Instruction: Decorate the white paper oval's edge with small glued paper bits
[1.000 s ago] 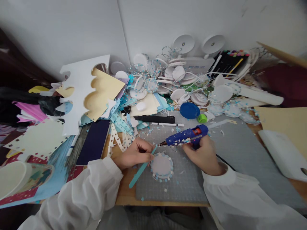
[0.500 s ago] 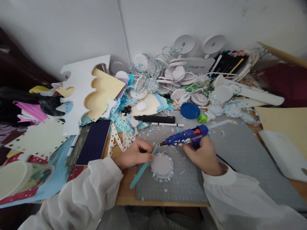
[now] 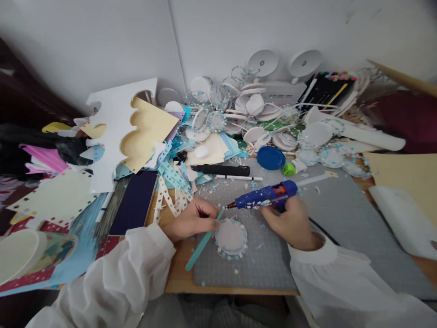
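Pinched between the thumb and fingers of my left hand [image 3: 194, 219] is a teal paper strip [image 3: 200, 250], slanting down to the left. My right hand [image 3: 290, 223] grips a blue hot glue gun [image 3: 266, 195] flecked with paper bits. Its nozzle points left, at or very near the strip's upper end; contact is hard to make out. Just below the nozzle, a round white disc [image 3: 231, 236] edged with small blue and white paper pieces lies flat on the grey cutting mat [image 3: 273, 269], close to my left fingertips.
Behind the mat, white discs and beaded-looking wires [image 3: 218, 120] are heaped against the wall. A black marker [image 3: 221, 170], a blue lid [image 3: 271, 157] and a green sharpener-like piece [image 3: 288, 169] lie before them. Punched paper strips [image 3: 172, 177] and a dark blue notebook [image 3: 133, 205] are left.
The glue gun's rear has dipped very slightly and shifted a little right, its nozzle staying by the strip's end. Both hands keep their hold, and the disc lies as before.
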The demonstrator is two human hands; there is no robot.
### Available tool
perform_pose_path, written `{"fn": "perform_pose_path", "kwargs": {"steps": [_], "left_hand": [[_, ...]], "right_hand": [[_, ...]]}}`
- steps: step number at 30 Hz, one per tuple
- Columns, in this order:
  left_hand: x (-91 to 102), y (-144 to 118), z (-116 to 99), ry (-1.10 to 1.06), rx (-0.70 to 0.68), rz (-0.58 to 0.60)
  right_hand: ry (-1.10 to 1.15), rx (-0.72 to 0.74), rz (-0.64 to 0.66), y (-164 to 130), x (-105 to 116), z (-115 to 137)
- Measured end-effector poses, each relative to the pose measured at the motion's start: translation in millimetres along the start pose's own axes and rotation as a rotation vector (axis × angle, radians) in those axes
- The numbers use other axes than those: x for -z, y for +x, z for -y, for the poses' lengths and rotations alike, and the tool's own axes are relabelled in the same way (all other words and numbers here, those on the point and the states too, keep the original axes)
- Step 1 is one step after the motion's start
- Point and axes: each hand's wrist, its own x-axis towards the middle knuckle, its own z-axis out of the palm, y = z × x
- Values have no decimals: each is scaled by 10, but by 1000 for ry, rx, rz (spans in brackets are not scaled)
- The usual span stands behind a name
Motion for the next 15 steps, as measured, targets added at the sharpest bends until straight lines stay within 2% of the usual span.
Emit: {"fn": "perform_pose_path", "kwargs": {"steps": [3,6,10,13,15], "left_hand": [[17,-2,34,2,-23,-2],[31,-3,65,-1,-37,9],[24,-5,79,-58,-30,0],[7,0,70,-104,-27,-39],[-3,4,59,-116,-27,-55]], "right_hand": [[-107,68,-26,10,17,-39],[-174,33,-111,42,84,-101],[-268,-222,-176,49,286,-237],[-360,-430,-134,-29,462,-375],[-398,-515,-78,-113,548,-486]]}}
